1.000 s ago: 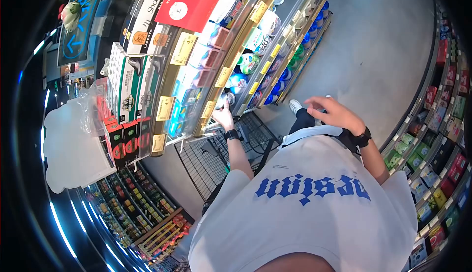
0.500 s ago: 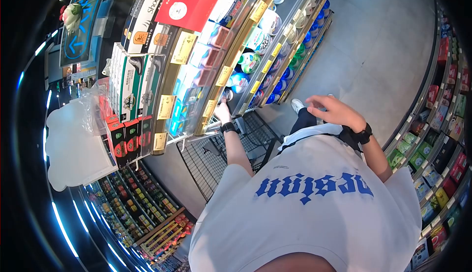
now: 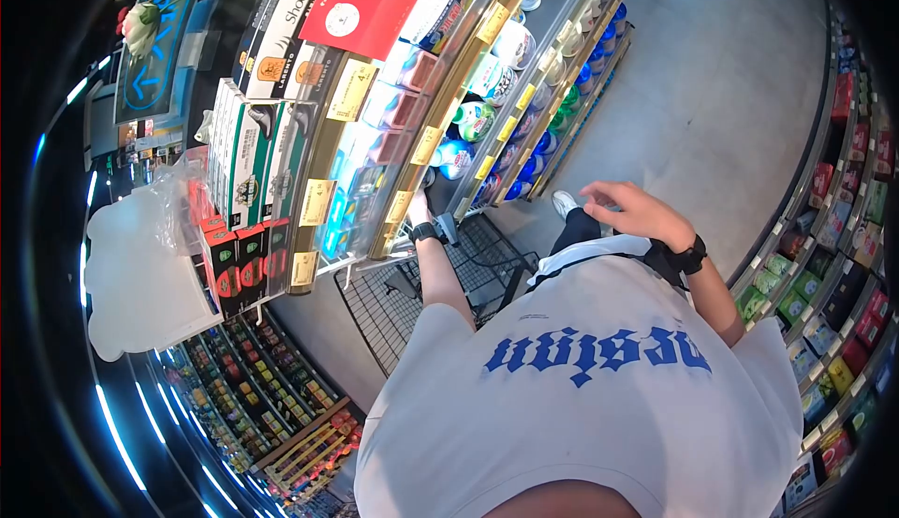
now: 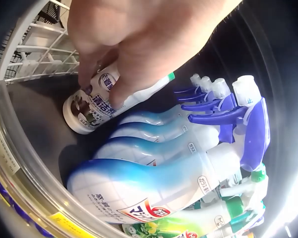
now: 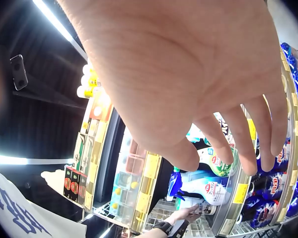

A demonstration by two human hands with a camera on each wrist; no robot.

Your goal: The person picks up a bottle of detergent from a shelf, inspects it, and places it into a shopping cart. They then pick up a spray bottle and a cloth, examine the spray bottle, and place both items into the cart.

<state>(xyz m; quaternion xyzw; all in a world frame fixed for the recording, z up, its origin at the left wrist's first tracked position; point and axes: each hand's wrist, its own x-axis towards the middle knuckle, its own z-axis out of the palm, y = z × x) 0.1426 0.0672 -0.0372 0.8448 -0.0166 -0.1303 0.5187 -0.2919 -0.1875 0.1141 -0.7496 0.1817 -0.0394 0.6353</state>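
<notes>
My left hand point(image 4: 139, 39) reaches into a shelf and grips a white bottle point(image 4: 97, 106) with a dark printed label and a green cap, thumb and fingers around its body. The bottle stands on the dark shelf board point(image 4: 32, 106), close to the white wire side rack point(image 4: 44, 49). Beside it is a row of blue-and-white spray bottles point(image 4: 154, 178) with purple triggers. In the head view the left hand point(image 3: 419, 209) is partly hidden by the shelf edge. My right hand point(image 3: 646, 216) hangs in front of the body, fingers loosely bent and holding nothing.
A black wire shopping cart point(image 3: 384, 303) stands below the left arm. Shoe cream boxes point(image 3: 281, 22) and a red sign point(image 3: 361, 3) fill the upper shelves. Grey floor point(image 3: 721, 96) runs along the aisle, with another stocked shelf point(image 3: 843, 237) on the right.
My left hand has moved further left and deeper into the shelf, so the shelf edge now covers more of it and of the bottle. The right hand has stayed in place.
</notes>
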